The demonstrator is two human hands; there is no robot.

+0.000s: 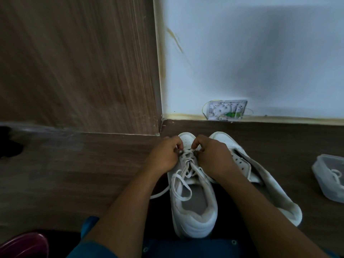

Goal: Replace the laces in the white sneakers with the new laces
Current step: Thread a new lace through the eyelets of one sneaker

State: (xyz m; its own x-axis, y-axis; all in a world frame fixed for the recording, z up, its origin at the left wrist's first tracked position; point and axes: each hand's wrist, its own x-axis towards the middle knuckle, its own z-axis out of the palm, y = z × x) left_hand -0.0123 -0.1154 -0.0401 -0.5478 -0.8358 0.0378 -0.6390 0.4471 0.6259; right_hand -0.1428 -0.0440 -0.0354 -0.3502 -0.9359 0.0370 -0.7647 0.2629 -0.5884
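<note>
two hands work at the toe end of the laced sneaker (pixel 193 216), which stands on the floor (pixel 74 174) heel toward me so its eyelets face up. my left hand (pixel 163 155) pinches the lace (pixel 181 185) at the sneaker's left edge and my right hand (pixel 214 159) pinches it at the right edge, probably to draw the lowest crossing evenly. loose loops lie over the tongue and trail off its left side. the second sneaker (pixel 260 175) lies just right of it, eyelets seemingly bare. a clear tub (pixel 327 190), well right of the laced sneaker, holds a spare lace (pixel 336 174); which lace is new i cannot tell.
</note>
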